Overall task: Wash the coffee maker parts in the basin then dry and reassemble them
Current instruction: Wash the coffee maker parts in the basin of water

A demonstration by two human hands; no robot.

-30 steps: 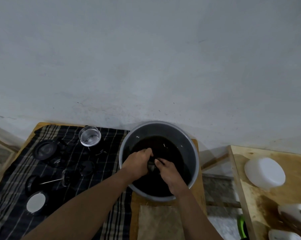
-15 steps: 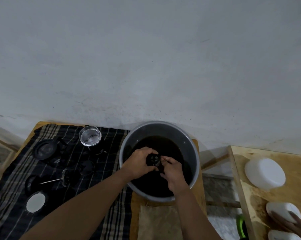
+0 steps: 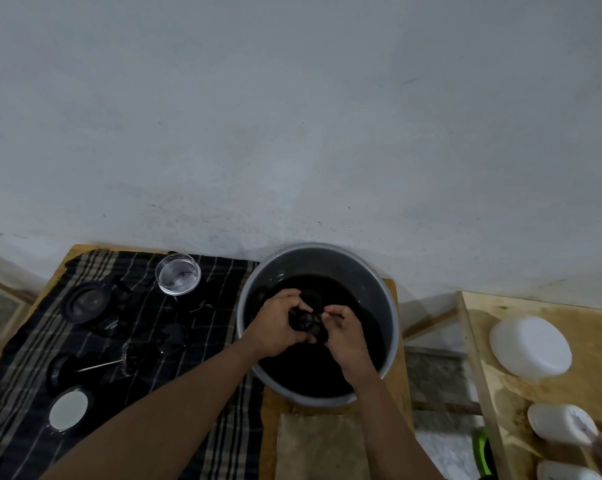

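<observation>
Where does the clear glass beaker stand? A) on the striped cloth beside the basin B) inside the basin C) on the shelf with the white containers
A: the glass beaker stands upright on the striped cloth, apart from the basin.

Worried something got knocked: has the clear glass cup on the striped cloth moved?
No. The glass cup keeps the same gap from the basin rim, to its left.

Small black part (image 3: 306, 323) mostly hidden by fingers (image 3: 332, 311); basin (image 3: 313, 259) btm under dark water (image 3: 310, 375); lower-R white tub (image 3: 562, 472) cut by edge
</observation>
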